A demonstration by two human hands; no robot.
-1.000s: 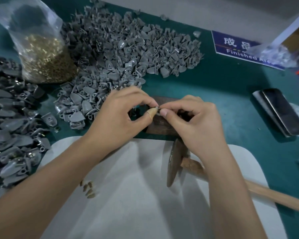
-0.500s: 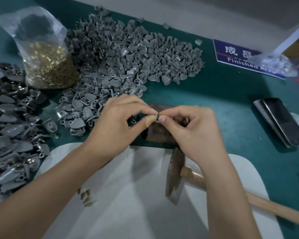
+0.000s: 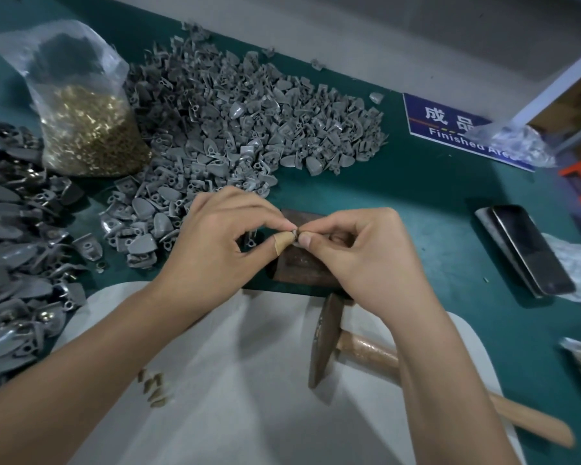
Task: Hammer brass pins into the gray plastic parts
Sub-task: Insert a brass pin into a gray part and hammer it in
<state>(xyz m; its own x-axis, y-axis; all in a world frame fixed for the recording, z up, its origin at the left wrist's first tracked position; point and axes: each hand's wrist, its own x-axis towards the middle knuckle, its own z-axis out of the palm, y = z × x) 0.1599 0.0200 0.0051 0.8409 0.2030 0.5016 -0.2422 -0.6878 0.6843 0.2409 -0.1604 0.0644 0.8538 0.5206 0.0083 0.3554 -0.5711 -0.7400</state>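
Note:
My left hand (image 3: pixel 212 250) and my right hand (image 3: pixel 359 260) meet fingertip to fingertip above a dark rusty metal block (image 3: pixel 302 266). Between them they pinch a small gray plastic part (image 3: pixel 295 233), mostly hidden by the fingers; the left thumb wears a bandage. Whether a brass pin sits in it I cannot tell. A hammer (image 3: pixel 326 340) with a wooden handle lies on the white cloth (image 3: pixel 249 397) under my right wrist. A few loose brass pins (image 3: pixel 153 387) lie on the cloth near my left forearm.
A large heap of gray plastic parts (image 3: pixel 249 129) fills the green table behind my hands. A plastic bag of brass pins (image 3: pixel 88 129) stands at the left, with darker parts (image 3: pixel 10 263) piled along the left edge. A phone (image 3: pixel 527 250) and a blue sign (image 3: pixel 450 129) lie at right.
Both hands keep the same pinch on the small part over the block. The view has shifted slightly, so everything sits a little lower in frame.

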